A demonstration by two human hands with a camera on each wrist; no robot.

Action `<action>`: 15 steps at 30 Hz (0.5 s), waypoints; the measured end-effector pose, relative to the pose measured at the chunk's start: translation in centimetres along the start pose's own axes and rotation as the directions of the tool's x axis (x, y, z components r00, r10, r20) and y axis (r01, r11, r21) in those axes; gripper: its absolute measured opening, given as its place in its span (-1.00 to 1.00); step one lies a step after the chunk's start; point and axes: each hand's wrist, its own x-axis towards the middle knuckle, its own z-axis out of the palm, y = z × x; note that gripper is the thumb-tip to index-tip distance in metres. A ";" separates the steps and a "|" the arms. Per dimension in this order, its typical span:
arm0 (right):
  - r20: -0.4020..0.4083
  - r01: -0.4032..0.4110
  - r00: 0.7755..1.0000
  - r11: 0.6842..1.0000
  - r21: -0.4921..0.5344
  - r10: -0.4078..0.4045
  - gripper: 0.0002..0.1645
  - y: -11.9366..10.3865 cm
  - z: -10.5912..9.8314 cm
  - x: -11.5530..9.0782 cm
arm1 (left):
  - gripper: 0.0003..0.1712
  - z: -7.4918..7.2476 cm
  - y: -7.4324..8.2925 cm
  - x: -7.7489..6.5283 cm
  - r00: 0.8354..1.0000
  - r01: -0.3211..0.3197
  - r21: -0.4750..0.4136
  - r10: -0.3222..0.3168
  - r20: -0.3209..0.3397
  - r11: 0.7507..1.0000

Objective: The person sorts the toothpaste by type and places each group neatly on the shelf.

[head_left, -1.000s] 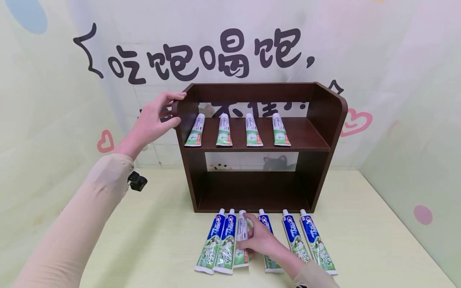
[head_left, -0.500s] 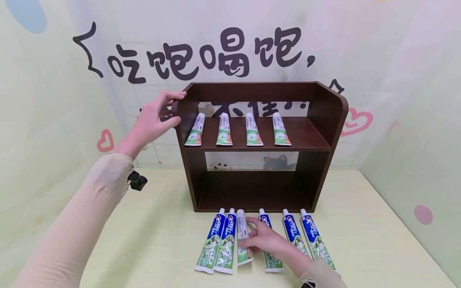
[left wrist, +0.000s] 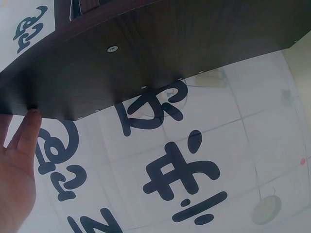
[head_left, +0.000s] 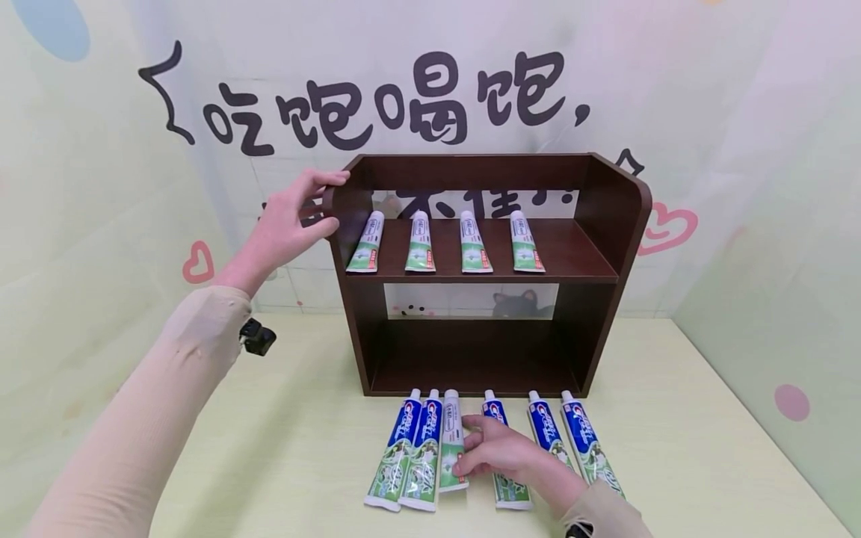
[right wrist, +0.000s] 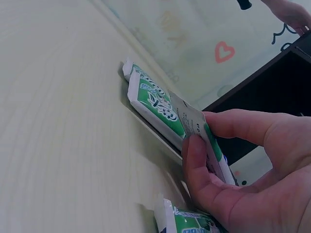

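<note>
My right hand (head_left: 501,450) pinches a white and green toothpaste tube (head_left: 452,430) between thumb and fingers, in front of the shelf. In the right wrist view this tube (right wrist: 191,116) is tilted up on its edge beside a green-printed tube (right wrist: 158,104). Just left of it lie two blue and green toothpaste tubes (head_left: 422,456), overlapping. Another blue tube (head_left: 509,489) is partly hidden behind my right hand. At the upper left my left hand (head_left: 289,217) grips the side panel of the dark brown shelf (head_left: 480,280), its fingertips touching the panel's edge in the left wrist view.
Several white and green tubes (head_left: 474,243) stand in a spaced row on the upper shelf board. The lower compartment (head_left: 471,355) sits right behind the tubes on the pale table (head_left: 282,448). Two more blue tubes (head_left: 588,441) lie at the right, partly behind my right forearm.
My right hand has slid a little right and down along the white and green tube. The tube's lower end swung right, then slightly back, and sits higher in view. My left hand stays put.
</note>
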 end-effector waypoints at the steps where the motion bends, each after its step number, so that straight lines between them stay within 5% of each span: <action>1: -0.002 -0.003 1.000 1.000 -0.004 0.003 0.11 0.0 0.0 0.0 | -0.45 -0.1 0.4 -0.1 1.000 -0.001 -0.001 0.001 0.001 1.000; 9: 0.029 0.009 1.000 1.000 0.003 -0.009 -0.13 0.1 -0.4 -0.1 | -0.44 -0.1 0.4 -0.2 1.000 -0.008 -0.006 0.008 -0.005 1.000; 15: 0.036 0.030 0.999 0.999 0.043 -0.031 -0.01 -0.2 -0.7 -0.7 | -0.43 0.1 -1.0 0.3 1.000 -0.011 -0.003 0.011 -0.007 1.000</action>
